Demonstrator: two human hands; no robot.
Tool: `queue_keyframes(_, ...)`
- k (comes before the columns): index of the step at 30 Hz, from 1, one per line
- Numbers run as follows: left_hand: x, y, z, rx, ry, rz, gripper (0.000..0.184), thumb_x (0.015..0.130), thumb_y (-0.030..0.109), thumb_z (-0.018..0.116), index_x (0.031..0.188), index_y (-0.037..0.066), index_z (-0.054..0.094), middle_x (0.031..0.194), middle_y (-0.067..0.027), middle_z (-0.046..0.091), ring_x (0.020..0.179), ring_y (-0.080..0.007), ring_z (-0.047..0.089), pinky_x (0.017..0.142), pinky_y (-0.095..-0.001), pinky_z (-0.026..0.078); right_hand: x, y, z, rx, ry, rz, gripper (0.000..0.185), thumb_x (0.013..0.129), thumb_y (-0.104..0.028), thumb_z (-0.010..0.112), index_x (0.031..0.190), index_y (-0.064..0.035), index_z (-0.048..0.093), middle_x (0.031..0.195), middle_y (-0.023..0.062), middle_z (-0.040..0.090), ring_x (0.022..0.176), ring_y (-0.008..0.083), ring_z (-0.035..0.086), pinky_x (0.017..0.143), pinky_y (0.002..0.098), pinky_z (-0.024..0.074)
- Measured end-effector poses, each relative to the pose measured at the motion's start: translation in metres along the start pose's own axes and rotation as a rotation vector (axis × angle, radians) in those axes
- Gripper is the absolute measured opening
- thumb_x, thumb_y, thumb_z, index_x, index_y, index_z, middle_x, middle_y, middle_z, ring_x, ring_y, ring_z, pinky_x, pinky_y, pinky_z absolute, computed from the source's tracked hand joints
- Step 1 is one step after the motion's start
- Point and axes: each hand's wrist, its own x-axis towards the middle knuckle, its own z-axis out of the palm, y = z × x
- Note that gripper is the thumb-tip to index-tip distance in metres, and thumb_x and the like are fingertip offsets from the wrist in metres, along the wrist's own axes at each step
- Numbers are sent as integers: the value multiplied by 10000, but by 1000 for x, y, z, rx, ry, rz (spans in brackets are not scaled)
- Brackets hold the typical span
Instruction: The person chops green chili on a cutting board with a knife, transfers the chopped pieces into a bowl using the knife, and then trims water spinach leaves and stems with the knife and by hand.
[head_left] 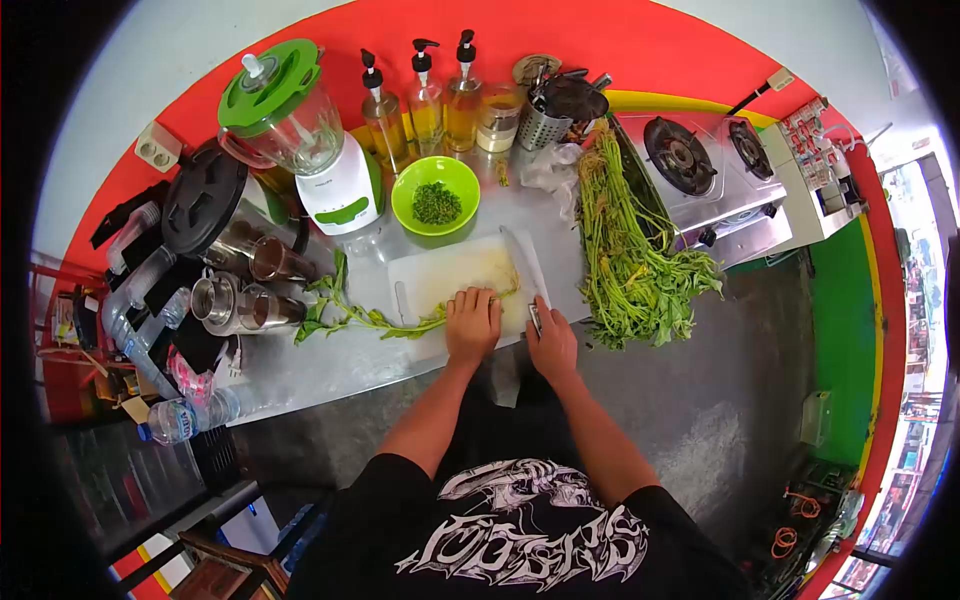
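Observation:
A leafy green stem (375, 318) stretches from the counter onto the white cutting board (420, 272). My left hand (473, 325) presses down on its root end at the board's front edge, fingers together. Just to the right, my right hand (552, 345) is closed around the handle of a knife (519, 254), whose blade points away from me over the board's right part. Behind the board, a lime-green bowl (433, 228) holds chopped greens (436, 203). A large bundle of leafy stems (630, 260) lies right of the board.
A blender (335, 185) stands at the back left, beside pump bottles (425, 105) and a utensil holder (545, 125). Metal pitchers (225, 300) and a water bottle (175, 422) are on the left. A gas stove (700, 185) is at the right.

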Motion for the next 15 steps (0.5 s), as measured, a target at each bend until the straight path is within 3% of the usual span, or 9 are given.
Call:
queue_keyframes(4,0,1,0,8,-29,-24,151,912,209,619,1004,89,626,969,-87,602,911,-299,557,810,-430,411,-2,-5,1,-14,37,-32,526,880,-170,677,1374,-61,533,969,173,601,930,373,618,821,470,518)
queue_keyframes(6,0,1,-1,6,-50,-16,152,907,200,624,1005,83,622,967,-93,605,914,-304,557,818,-433,409,-3,-9,-3,-16,-45,0,522,860,-155,692,1352,-61,545,1000,178,580,948,374,608,821,469,517)
queue_keyframes(12,5,1,4,26,29,50,244,888,211,647,1087,73,610,984,-105,601,940,-315,560,834,-445,417,10,-11,-15,23,-106,-91,547,823,-107,669,1354,-70,540,1079,185,551,992,391,576,844,485,502)
queue_keyframes(15,-1,4,3,13,-29,-17,306,873,210,669,1132,60,600,985,-115,602,946,-321,561,840,-444,415,22,-13,-17,10,-123,-117,505,819,-87,650,1318,-86,576,1059,180,549,1000,388,567,863,476,497)
